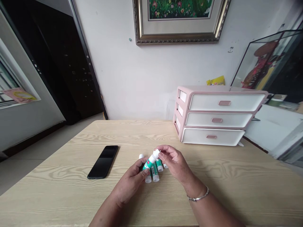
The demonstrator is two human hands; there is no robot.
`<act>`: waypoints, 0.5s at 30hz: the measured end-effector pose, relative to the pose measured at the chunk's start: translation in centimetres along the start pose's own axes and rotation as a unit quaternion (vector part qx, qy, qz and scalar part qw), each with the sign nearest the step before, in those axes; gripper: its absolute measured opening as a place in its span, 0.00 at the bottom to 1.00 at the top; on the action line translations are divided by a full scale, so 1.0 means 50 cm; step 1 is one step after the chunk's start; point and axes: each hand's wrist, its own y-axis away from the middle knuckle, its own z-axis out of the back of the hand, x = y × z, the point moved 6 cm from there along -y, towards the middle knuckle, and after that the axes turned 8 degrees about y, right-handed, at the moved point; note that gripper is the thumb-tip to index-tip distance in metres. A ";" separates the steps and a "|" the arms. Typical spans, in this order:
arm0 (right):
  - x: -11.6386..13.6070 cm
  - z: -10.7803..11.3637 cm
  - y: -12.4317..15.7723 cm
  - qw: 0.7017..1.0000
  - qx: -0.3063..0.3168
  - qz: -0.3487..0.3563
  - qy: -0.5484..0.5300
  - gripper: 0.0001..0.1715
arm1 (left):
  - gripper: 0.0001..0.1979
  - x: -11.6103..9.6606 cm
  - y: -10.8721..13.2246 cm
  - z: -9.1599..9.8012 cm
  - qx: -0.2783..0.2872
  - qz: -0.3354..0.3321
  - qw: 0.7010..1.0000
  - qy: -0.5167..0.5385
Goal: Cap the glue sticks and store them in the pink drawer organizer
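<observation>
Head view showed the left hand (135, 175) grasping a glue stick (149, 163) just above the desk (213, 186), while the right hand (174, 161) pinched its white cap (156, 153); whether that was loose, I couldn't tell. Apparently only this one was being handled; other glue sticks (155, 174) lay ungrasped beneath, with a phone (103, 162) to their left and drawers (216, 120) farther back.
</observation>
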 end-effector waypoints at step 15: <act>0.001 0.007 0.004 0.999 -0.011 0.009 0.045 0.20 | 0.24 -0.013 0.009 -0.003 -0.021 -0.011 1.000 -0.016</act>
